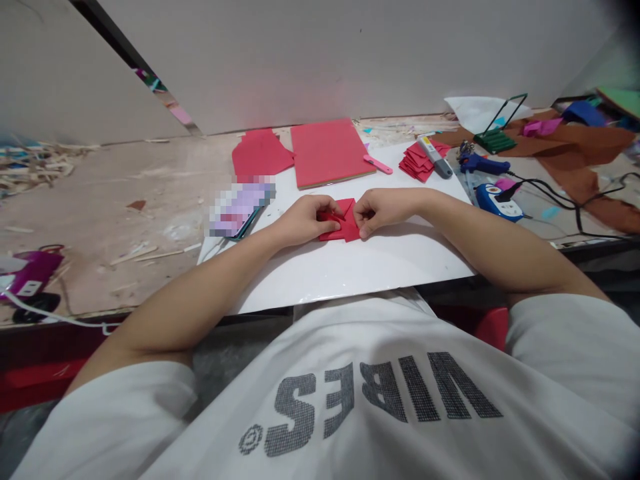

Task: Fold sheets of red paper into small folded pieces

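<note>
A small folded piece of red paper [349,230] lies on a white board [320,280] in front of me. My left hand [307,220] grips its left side, with thumb and fingers closed on it. On the right side, my right hand [377,210] pinches the paper's edge between thumb and bent fingers. Part of the paper is hidden under the fingers. Beyond my hands lies a stack of red sheets [330,153], with a pink cutter [379,165] by its right corner. Several folded red pieces [416,162] are piled farther right, a grey-and-white cutter [436,159] resting on them.
Left of my hands is a phone [243,208], its screen blurred. An irregular red sheet [260,155] lies behind it. At right are a blue glue gun [484,164], a blue-and-white power strip [499,202], dark cables and brown paper [575,167]. Wood scraps litter the far left.
</note>
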Demonstrator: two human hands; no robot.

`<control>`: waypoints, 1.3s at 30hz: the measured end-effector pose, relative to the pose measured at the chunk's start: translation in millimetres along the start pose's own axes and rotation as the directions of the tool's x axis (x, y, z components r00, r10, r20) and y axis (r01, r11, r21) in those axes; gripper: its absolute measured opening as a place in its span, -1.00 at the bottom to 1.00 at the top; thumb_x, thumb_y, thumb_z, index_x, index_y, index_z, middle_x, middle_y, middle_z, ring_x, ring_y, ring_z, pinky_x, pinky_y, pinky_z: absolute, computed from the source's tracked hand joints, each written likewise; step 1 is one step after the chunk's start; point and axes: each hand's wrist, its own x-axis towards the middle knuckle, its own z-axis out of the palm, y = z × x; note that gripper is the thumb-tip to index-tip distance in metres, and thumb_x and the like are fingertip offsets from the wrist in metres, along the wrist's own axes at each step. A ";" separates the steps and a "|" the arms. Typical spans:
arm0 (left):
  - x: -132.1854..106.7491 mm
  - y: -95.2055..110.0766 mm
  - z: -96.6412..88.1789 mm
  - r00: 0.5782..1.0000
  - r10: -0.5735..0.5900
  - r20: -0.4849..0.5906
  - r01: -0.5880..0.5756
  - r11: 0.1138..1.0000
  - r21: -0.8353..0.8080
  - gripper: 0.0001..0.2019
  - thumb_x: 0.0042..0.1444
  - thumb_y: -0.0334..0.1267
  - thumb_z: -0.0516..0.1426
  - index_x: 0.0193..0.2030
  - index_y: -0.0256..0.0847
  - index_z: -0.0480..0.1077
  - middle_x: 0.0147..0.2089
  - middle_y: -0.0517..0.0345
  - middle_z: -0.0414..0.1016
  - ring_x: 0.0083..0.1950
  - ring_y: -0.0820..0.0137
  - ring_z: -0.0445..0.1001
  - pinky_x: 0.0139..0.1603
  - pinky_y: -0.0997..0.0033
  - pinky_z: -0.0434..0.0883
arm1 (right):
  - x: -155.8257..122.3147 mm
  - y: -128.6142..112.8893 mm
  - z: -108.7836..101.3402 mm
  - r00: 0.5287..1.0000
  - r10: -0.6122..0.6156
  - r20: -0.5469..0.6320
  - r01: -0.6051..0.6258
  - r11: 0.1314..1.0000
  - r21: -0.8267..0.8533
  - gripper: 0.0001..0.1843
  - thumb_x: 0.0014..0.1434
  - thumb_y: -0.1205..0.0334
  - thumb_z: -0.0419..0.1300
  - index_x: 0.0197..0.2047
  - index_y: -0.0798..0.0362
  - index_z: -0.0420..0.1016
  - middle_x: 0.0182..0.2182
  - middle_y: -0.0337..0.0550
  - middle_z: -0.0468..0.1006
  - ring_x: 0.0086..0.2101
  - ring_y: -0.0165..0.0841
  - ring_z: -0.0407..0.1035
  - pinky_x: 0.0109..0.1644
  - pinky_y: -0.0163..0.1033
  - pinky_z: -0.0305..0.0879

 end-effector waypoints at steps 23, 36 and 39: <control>-9.0 8.6 -7.8 0.976 0.206 0.069 -0.218 0.918 0.331 -0.91 0.43 -0.20 0.35 -0.13 -0.12 0.62 0.00 0.03 0.61 -0.09 0.21 0.54 0.01 0.18 0.50 | 1.7 -11.3 4.1 0.999 0.020 0.028 -0.016 0.991 -0.131 -0.75 0.44 0.05 0.47 -0.27 -0.05 0.69 -0.33 -0.21 0.63 -0.23 -0.22 0.36 -0.02 -0.06 0.21; -19.0 7.5 -21.8 0.839 0.430 0.335 -0.528 0.792 0.307 -0.70 0.72 -0.07 0.30 0.18 0.08 0.96 0.15 -0.15 0.90 0.13 0.04 0.83 0.30 0.05 0.67 | -2.8 -11.3 -1.1 1.000 -0.017 -0.008 0.016 0.989 -0.146 -0.86 0.44 0.13 0.49 -0.17 -0.03 0.74 -0.25 -0.19 0.73 -0.19 -0.20 0.45 0.01 -0.06 0.24; -19.0 0.5 -9.3 0.840 0.432 0.327 -0.531 0.779 0.335 -0.64 0.77 -0.03 0.26 0.37 0.05 0.91 0.33 -0.22 0.90 0.31 -0.01 0.84 0.43 -0.02 0.71 | -6.8 -7.2 -8.8 0.999 -0.026 -0.044 0.021 0.993 -0.119 -0.85 0.48 0.10 0.53 -0.12 -0.02 0.80 -0.21 -0.20 0.78 -0.19 -0.24 0.48 0.02 -0.08 0.25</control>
